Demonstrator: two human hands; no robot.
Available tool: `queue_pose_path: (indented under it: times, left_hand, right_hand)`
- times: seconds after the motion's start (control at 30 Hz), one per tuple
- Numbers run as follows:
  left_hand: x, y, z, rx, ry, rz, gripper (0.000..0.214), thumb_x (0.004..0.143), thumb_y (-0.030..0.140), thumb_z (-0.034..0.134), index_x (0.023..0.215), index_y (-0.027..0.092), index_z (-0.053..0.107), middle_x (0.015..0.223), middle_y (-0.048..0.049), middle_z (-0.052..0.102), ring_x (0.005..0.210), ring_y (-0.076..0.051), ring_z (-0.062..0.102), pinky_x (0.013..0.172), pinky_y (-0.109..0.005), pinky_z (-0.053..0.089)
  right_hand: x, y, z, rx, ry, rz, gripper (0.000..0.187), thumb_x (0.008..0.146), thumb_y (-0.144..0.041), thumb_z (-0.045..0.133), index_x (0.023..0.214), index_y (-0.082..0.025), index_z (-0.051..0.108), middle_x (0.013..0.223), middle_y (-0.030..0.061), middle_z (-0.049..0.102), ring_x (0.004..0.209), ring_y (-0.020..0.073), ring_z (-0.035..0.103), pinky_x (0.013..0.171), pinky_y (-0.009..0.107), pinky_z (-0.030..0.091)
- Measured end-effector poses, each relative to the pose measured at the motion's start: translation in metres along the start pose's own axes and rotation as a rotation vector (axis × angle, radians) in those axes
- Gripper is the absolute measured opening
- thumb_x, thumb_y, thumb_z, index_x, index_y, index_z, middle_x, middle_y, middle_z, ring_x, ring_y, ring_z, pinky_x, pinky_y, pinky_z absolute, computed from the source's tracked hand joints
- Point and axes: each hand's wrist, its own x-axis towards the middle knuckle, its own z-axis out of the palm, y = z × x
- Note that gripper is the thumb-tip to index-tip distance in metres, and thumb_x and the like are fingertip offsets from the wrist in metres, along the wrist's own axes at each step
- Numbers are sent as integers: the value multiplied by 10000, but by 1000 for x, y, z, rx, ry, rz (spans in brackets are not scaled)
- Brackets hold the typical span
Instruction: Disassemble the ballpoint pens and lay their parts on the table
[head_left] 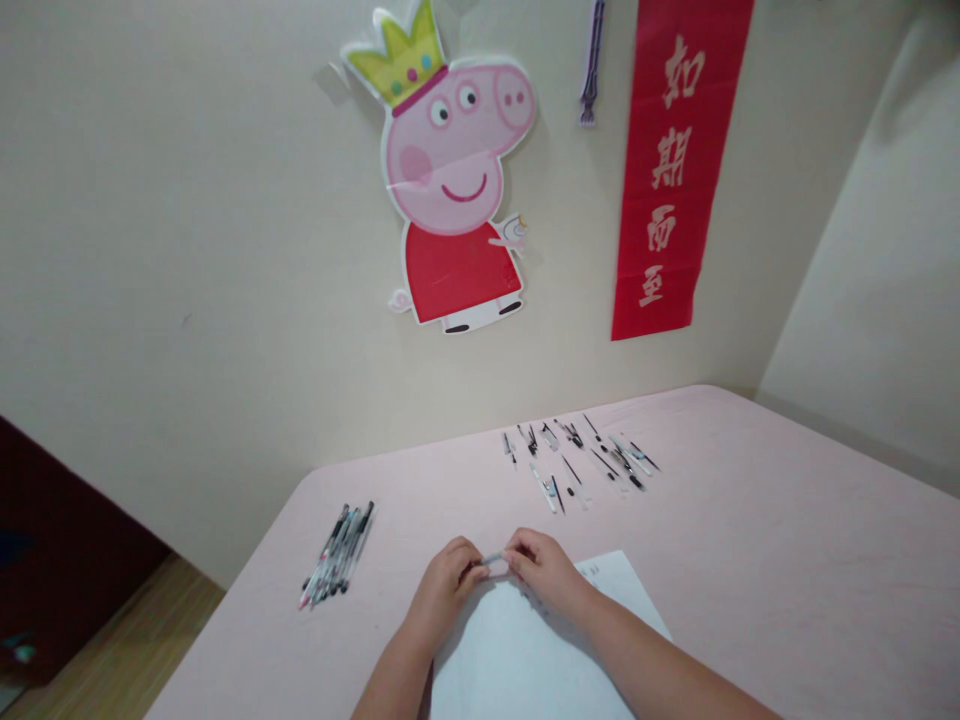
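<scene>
My left hand (448,576) and my right hand (541,566) meet over the near middle of a pink table (750,540). Both are closed in a pinch on the two ends of a small clear pen part (493,558) held level between them. The hands hover just above the far edge of a white sheet of paper (517,650). A bundle of assembled pens (339,555) lies to the left. Several loose pen parts (577,455) are spread out near the wall, beyond my hands.
The table stands against a cream wall with a cartoon pig cutout (454,180) and a red banner (675,170) with gold characters. Wooden floor (112,650) shows at the lower left, past the table's left edge.
</scene>
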Motion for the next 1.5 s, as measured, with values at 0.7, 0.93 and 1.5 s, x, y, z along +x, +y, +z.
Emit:
queue_pose_path:
  times: [0.7, 0.93, 1.5]
  left_hand:
    - [-1, -3, 0, 60, -5, 50, 141, 856, 286, 522, 831, 187, 619, 848, -45, 620, 797, -155, 574, 720, -249, 452]
    - [-1, -2, -1, 60, 0, 36, 110, 850, 234, 513, 841, 188, 613, 860, -47, 615, 800, -157, 571, 724, -255, 452]
    - [0, -5, 0, 77, 2, 30, 115, 852, 231, 506, 824, 187, 609, 862, -52, 609, 803, -165, 568, 727, -267, 455]
  right_hand:
    - [3, 6, 2, -165, 56, -82, 42, 709, -142, 534, 708, -168, 566, 680, -19, 520, 668, 137, 491, 630, 250, 376]
    - [4, 7, 0, -139, 87, -137, 126, 726, -189, 598, 849, -171, 577, 794, 8, 539, 698, 142, 504, 649, 259, 408]
    - [5, 10, -1, -163, 132, -254, 91, 744, -150, 579, 827, -185, 591, 854, 27, 547, 766, 155, 531, 676, 270, 437]
